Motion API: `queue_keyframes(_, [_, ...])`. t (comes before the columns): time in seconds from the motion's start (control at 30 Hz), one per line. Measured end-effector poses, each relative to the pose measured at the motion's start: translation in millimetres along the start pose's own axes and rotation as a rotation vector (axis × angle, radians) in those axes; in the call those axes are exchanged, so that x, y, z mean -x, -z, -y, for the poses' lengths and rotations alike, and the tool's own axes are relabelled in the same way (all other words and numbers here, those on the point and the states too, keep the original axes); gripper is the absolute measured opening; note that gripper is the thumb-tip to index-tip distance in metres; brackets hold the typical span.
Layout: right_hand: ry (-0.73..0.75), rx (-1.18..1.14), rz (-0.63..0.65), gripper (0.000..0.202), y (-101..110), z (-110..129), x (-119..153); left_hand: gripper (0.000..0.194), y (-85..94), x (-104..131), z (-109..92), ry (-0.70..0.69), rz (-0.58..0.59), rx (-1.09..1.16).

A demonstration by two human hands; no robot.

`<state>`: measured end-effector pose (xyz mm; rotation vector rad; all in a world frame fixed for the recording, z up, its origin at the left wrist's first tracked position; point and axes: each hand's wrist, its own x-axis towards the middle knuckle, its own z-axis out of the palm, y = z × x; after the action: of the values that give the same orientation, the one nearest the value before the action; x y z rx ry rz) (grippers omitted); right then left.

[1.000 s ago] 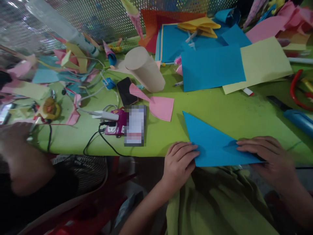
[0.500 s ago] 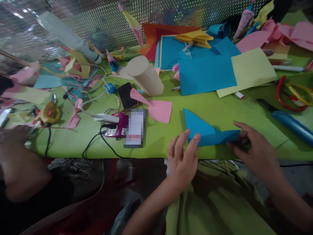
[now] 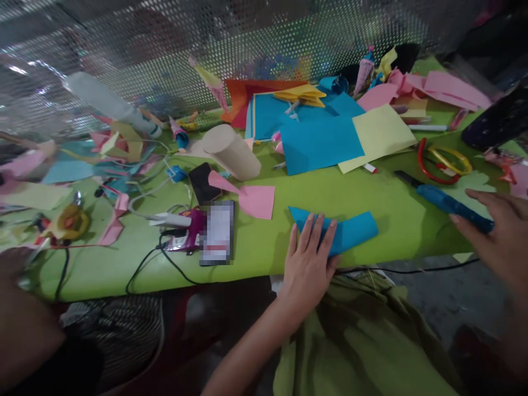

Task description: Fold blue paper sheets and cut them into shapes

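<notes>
Head view: one folded blue paper (image 3: 350, 231) lies on the green worktop (image 3: 396, 209) near its front edge, left hand (image 3: 309, 261) pressing it with flat, spread fingers; right hand (image 3: 499, 234), fingers loosely open, reaches one blue glue gun (image 3: 447, 202).

A lime-green tabletop (image 3: 371, 192) holds a folded bright blue paper (image 3: 355, 231), a pink paper piece (image 3: 258, 201), a pale yellow sheet (image 3: 379, 132), red-and-yellow scissors (image 3: 441, 162) and a blue-handled tool (image 3: 449, 204).
</notes>
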<state>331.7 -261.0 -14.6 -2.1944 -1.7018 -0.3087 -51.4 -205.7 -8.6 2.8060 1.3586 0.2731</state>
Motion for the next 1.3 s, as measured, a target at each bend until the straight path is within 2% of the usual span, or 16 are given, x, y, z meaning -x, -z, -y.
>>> queue_keyframes(0.07, [0.005,-0.008,0.068,0.067,-7,-13,-1,0.062,1.5,-3,2,-0.013,0.022,-0.015])
queue_keyframes(0.17, [0.024,-0.056,0.143,0.062,-12,-17,-4,0.059,4.2,-10,9,-0.020,0.052,-0.041])
queue_keyframes(0.3, [-0.020,-0.164,0.174,0.056,-3,-7,1,0.063,7.7,-17,19,-0.059,0.045,-0.047])
queue_keyframes(0.4, [-0.024,-0.303,0.209,0.050,7,3,14,0.070,8.5,-20,21,-0.167,0.041,0.011])
queue_keyframes(0.47, [-0.012,-0.400,0.267,0.047,12,8,24,0.066,7.6,-22,20,-0.215,0.060,0.063])
queue_keyframes(0.6, [0.026,-0.501,0.355,0.044,13,12,45,0.062,3.2,-25,17,-0.187,0.126,0.114])
queue_keyframes(0.83, [0.117,-0.501,0.393,0.042,9,10,65,0.063,-1.2,-25,17,-0.126,0.151,0.090])
queue_keyframes(0.93, [0.124,-0.520,0.376,0.042,7,7,66,0.064,-0.8,-25,16,-0.109,0.152,0.078])
queue_keyframes(1.07, [0.063,-0.485,0.353,0.044,5,2,63,0.066,0.6,-25,16,-0.108,0.154,0.065])
queue_keyframes(1.3, [0.090,-0.527,0.403,0.043,4,8,64,0.071,1.0,-26,17,-0.111,0.154,0.057])
